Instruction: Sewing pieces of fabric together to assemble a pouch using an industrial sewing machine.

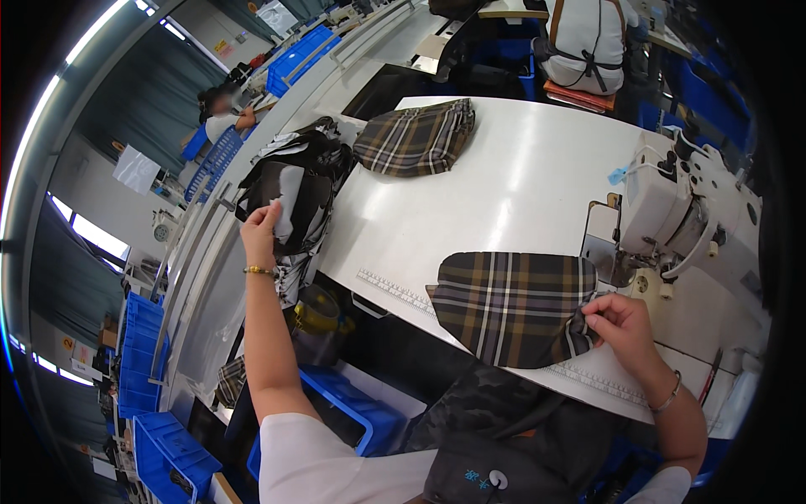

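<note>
My left hand (260, 227) is raised at the left side of the table, closed on a light grey fabric piece (286, 202) at the pile of black and white fabric pieces (306, 227). My right hand (621, 328) pinches the right edge of a dark brown, grey and white plaid piece (504, 302), which lies flat near the table's front. A second plaid bundle (411, 139) lies at the back left of the white sewing table (512, 185). Just beyond my right hand stands a white sewing machine (680, 210).
Blue bins (143, 353) stand at the left and below the table (378, 420). A ruler strip (395, 286) runs along the front edge. A co-worker (227, 118) sits at the upper left. A pale backpack (579, 50) is behind the table, and metal rails (168, 277) run along the left.
</note>
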A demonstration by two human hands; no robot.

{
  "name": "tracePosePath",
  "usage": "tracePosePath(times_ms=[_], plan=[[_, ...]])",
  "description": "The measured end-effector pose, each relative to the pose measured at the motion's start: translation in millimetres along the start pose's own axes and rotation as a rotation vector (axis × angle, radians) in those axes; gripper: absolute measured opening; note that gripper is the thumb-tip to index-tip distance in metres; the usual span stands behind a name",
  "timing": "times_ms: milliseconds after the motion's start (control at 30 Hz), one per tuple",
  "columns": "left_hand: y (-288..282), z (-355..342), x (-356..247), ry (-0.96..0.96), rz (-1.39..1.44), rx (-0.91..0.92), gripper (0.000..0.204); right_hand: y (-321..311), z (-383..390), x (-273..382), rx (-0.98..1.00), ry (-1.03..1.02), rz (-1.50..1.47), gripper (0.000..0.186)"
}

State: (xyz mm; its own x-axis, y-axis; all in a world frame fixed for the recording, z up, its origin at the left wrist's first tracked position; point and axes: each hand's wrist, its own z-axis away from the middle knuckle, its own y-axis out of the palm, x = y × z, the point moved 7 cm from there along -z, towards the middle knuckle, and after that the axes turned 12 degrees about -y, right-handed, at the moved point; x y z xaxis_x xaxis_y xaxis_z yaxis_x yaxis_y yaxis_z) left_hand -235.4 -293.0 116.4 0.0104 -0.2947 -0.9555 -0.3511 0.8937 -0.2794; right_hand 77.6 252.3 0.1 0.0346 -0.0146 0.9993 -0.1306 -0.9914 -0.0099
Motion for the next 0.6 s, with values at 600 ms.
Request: tracePosePath(times_ms=[600], plan=[[250.5, 265.2, -88.3, 0.296, -0.099, 0.972, 0.031, -1.3, -3.6, -3.7, 0.002, -0.029, -0.017, 0.01]])
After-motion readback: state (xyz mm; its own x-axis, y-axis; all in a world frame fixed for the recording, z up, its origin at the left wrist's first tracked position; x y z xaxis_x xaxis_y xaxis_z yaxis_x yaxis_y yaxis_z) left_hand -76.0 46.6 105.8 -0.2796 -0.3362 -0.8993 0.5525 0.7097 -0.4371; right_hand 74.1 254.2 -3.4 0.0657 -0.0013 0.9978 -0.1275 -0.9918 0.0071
